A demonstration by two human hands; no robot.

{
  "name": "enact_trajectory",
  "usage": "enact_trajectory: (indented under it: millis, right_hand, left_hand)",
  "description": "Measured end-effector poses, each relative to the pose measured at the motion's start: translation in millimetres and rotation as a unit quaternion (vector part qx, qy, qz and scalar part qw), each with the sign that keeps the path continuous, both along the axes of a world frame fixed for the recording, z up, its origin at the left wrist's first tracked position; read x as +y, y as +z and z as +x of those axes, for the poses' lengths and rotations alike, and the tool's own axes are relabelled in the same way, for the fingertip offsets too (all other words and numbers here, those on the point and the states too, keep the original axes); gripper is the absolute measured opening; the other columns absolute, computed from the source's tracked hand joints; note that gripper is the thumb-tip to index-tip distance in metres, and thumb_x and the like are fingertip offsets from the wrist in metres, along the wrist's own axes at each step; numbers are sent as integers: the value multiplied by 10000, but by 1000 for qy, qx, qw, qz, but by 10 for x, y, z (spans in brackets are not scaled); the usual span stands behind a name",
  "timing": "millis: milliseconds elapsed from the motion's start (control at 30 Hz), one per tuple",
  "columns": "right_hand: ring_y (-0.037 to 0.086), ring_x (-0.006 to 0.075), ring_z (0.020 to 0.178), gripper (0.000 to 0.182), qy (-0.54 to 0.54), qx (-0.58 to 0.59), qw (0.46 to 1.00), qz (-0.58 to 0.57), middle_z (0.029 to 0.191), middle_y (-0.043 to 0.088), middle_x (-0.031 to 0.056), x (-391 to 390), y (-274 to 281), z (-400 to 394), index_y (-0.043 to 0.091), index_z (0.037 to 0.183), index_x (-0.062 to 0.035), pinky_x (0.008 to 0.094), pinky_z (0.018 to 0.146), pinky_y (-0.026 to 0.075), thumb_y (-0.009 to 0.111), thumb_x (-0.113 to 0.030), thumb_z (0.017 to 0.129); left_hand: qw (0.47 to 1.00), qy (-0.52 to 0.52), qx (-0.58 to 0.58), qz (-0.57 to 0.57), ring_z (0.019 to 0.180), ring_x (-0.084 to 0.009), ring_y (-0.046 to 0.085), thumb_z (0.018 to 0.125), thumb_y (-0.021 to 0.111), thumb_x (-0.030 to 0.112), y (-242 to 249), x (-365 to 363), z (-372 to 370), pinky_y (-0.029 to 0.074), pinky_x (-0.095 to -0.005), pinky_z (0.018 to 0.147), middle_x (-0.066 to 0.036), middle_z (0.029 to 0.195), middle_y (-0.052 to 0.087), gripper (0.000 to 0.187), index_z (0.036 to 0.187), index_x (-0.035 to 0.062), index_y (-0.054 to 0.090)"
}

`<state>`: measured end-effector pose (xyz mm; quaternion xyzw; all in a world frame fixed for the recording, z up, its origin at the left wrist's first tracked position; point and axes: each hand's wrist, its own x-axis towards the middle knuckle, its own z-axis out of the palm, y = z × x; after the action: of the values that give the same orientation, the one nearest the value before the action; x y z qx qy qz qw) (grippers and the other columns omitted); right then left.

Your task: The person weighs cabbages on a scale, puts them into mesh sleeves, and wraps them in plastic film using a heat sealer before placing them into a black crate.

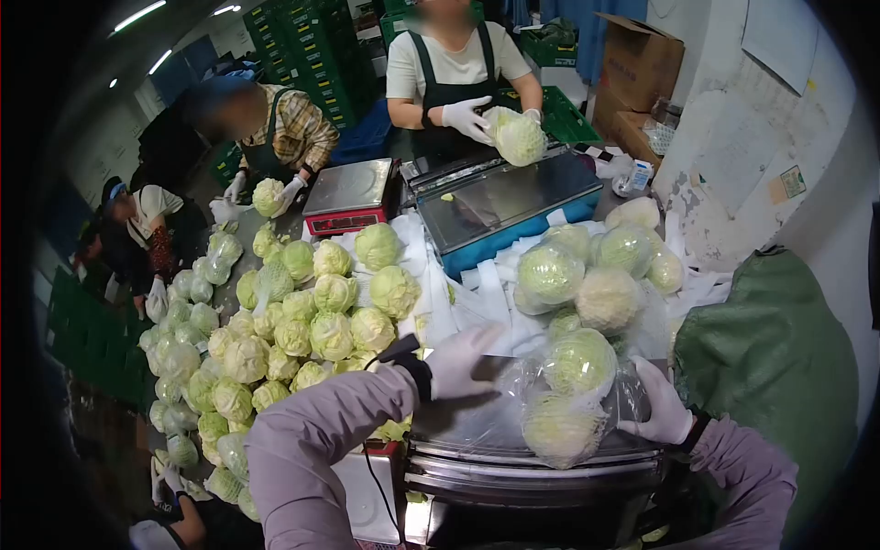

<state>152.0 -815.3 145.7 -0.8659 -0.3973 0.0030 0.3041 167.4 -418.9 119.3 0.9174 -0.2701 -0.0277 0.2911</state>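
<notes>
Two pale green cabbages, an upper cabbage (579,362) and a lower cabbage (561,431), sit in clear plastic film on the metal worktop (458,431) in front of me. My right hand (662,408), in a white glove, is curved at their right side, thumb and fingers apart, with film right at its fingertips. To the left of the cabbages, my left hand (463,362), also gloved, is over the far edge of the worktop with its fingers spread and nothing in them.
Many loose cabbages (332,335) are piled to the left; wrapped cabbages (552,272) lie beyond the worktop. Across stand a red scale (348,197) and a wrapping machine (504,202). Two people there each hold a cabbage. A green sack (770,348) is at the right.
</notes>
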Motion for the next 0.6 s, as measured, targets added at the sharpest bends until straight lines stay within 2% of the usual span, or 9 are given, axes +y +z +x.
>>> enact_trajectory:
  millis: [33, 100, 167, 233, 300, 333, 433, 567, 600]
  right_hand:
    - [358, 435, 1266, 913, 64, -26, 998, -12, 1372, 335, 260, -23, -114, 64, 320, 1358, -19, 481, 1051, 331, 815, -287, 639]
    - [331, 467, 1275, 916, 137, -45, 983, -117, 1388, 299, 281, 144, -66, 182, 286, 1387, -27, 523, 1053, 311, 783, -241, 648]
    - [316, 486, 1276, 897, 109, -81, 985, -108, 1391, 278, 296, 221, -371, 210, 259, 1393, -40, 542, 1054, 300, 754, -206, 664]
    - [301, 505, 1276, 879, 86, -118, 985, -96, 1395, 256, 311, 308, -738, 263, 231, 1398, -52, 562, 1055, 290, 725, -172, 680]
    - [260, 528, 1294, 817, 75, -152, 985, 31, 1415, 198, 326, 389, -984, 277, 187, 1398, -67, 559, 1066, 280, 658, -111, 731]
    - [246, 521, 1311, 844, 68, -107, 991, 36, 1444, 140, 323, 449, -836, 233, 95, 1431, -86, 531, 1081, 278, 614, -56, 766]
    - [259, 505, 1315, 841, 49, -77, 995, 42, 1446, 156, 321, 414, -858, 221, 69, 1456, -86, 495, 1086, 291, 577, -15, 790]
    - [303, 484, 1299, 770, 56, -77, 993, 65, 1447, 178, 306, 435, -660, 46, 124, 1445, -75, 459, 1081, 312, 560, 7, 815]
    - [311, 437, 1303, 725, 68, 3, 994, 87, 1439, 220, 271, 432, -483, -95, 161, 1438, -70, 440, 1085, 305, 559, -30, 834]
  left_hand:
    - [989, -111, -92, 39, 1304, -389, 349, 635, 792, 273, 91, -124, -29, 344, -471, 1044, -233, 1440, 308, 982, 1442, 90, 263]
    - [972, -193, -99, 88, 1344, -449, 255, 636, 777, 253, -96, -355, -122, 287, -507, 1076, -245, 1474, 227, 1005, 1461, 105, 223]
    - [975, -165, -142, 49, 1348, -494, 209, 611, 792, 272, -433, -624, -153, 250, -513, 1094, -277, 1482, 162, 1060, 1469, 105, 191]
    - [985, -143, -95, 2, 1352, -485, 211, 589, 809, 300, -633, -742, -150, 247, -499, 1097, -319, 1464, 148, 1098, 1467, 90, 182]
    - [982, -146, -97, -74, 1339, -492, 230, 549, 835, 312, -755, -755, -114, 272, -493, 1086, -339, 1452, 135, 1143, 1457, 62, 188]
    - [982, -146, -98, -71, 1339, -492, 230, 549, 835, 312, -732, -760, -118, 272, -493, 1086, -339, 1452, 135, 1143, 1457, 62, 188]
    - [987, -137, -19, -84, 1326, -499, 243, 557, 844, 320, -572, -794, -138, 286, -483, 1083, -345, 1442, 129, 1144, 1450, 42, 185]
    - [977, -111, -73, -165, 1307, -491, 268, 594, 844, 343, -179, -796, -495, 302, -477, 1078, -333, 1423, 152, 1135, 1452, 36, 169]
    - [975, -108, -68, -182, 1304, -482, 276, 619, 838, 360, -49, -797, -622, 303, -474, 1078, -329, 1416, 163, 1120, 1454, 36, 165]
